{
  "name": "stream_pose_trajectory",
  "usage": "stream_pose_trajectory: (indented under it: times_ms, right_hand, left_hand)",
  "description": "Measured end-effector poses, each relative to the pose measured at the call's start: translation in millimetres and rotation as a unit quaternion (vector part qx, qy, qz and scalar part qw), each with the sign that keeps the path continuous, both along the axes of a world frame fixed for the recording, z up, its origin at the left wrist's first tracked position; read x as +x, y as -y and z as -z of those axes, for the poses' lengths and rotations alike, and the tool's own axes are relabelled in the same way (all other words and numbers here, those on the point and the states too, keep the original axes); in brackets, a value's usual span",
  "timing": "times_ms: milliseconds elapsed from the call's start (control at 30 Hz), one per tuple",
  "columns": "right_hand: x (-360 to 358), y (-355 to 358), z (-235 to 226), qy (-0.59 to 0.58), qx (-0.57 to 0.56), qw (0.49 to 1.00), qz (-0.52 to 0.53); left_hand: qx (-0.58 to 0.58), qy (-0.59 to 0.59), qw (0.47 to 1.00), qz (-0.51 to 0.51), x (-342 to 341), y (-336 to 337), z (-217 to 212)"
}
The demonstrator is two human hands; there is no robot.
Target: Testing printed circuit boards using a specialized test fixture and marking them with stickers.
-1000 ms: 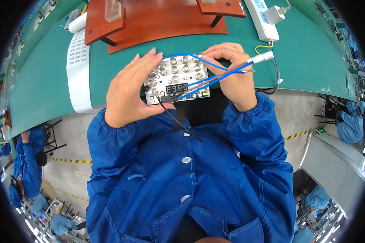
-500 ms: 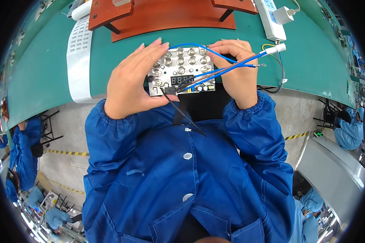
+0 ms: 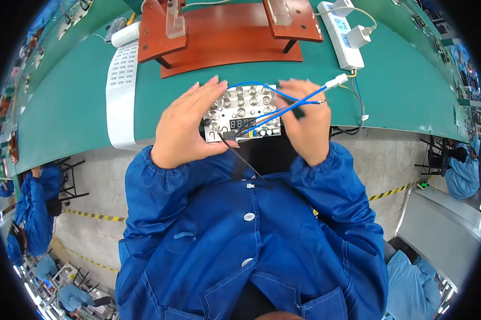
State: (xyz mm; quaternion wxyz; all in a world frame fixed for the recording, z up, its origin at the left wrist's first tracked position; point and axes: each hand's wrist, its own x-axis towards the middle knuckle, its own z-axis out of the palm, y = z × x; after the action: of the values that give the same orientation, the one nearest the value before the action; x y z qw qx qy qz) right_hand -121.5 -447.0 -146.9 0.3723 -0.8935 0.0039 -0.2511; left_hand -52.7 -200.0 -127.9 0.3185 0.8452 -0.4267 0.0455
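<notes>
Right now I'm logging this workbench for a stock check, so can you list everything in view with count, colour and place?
circuit board: one, silver-white with round metal parts and a small dark display, held between both hands at the table's near edge
wires: a few, blue, running from the board to a white plug at the right
table: one, green, across the top
wooden stand: one, reddish-brown, behind the board
power strip: one, white, top right, with chargers plugged in
label strip: one, white, left of the stand
other people: several, in blue coats, at the edges
left hand: bare, on the board's left side
right hand: bare, on the board's right side
</notes>
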Motion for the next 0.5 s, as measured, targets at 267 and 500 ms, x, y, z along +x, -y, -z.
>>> stream_pose_trajectory:
  times_ms: [267, 500]
  right_hand:
    - [7, -13, -3, -0.051, -0.16, 0.984, -0.057]
    - [-13, 18, -13, -0.008, -0.107, 0.98, -0.165]
  left_hand:
    - [-0.01, -0.034, 0.999, -0.012, 6, -12, 4]
    - [-0.014, -0.008, 1.0, -0.02, -7, -4, -12]
